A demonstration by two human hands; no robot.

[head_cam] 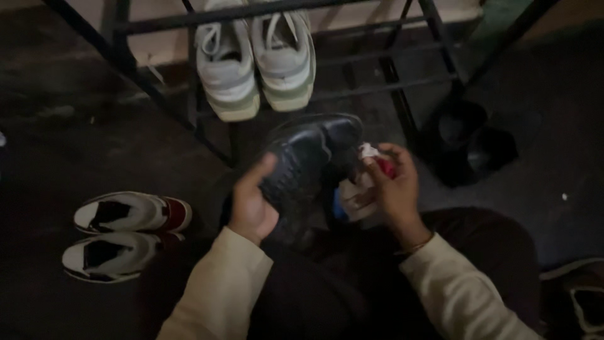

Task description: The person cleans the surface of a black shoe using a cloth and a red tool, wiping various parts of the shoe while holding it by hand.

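My left hand point(251, 204) grips a black leather shoe point(305, 157) from its left side, toe pointing away from me, held above my lap. My right hand point(395, 186) is closed on a crumpled white and red cloth point(363, 189) pressed against the shoe's right side. Both sleeves are cream coloured. The shoe's heel end is hidden in shadow between my hands.
A black metal shoe rack point(384, 69) stands ahead, with a pair of pale sneakers point(255, 60) on its lower bars. A white, black and red pair of sneakers point(123, 233) lies on the dark floor at left. Dark shoes point(472, 145) sit at right.
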